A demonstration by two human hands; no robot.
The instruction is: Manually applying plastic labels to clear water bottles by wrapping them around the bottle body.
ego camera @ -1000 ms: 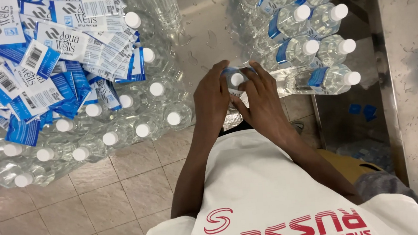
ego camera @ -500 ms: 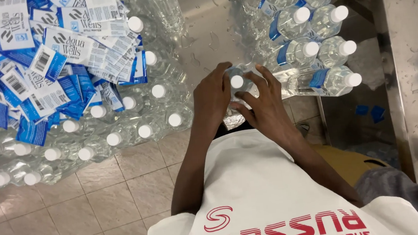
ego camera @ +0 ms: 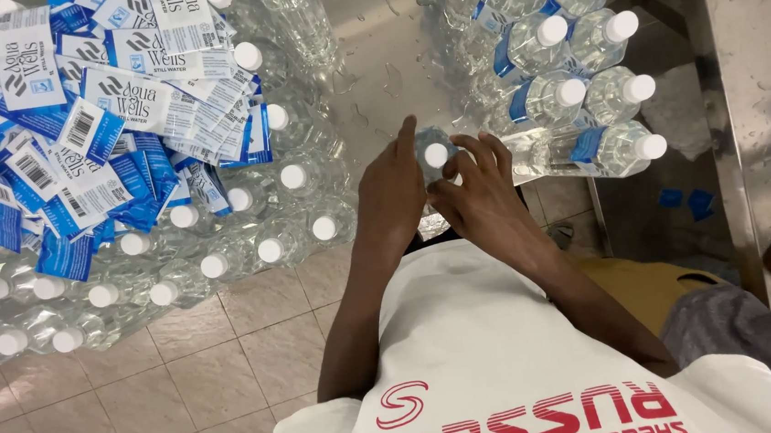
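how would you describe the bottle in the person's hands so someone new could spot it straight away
Start at the wet steel table, with unlabelled bottles under loose blue-and-white labels on one side and labelled bottles on the other. In the gap at the near edge stands one white-capped bottle between the left hand and right hand. It alone stands apart from both groups.

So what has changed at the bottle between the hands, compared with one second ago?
The blue label visible on the bottle a second ago no longer shows. The left hand has raised its forefinger beside the cap, and the right hand has curled its fingers closer to the cap. Both hands stay on the bottle. The pile of labels and the labelled bottles lie as before.
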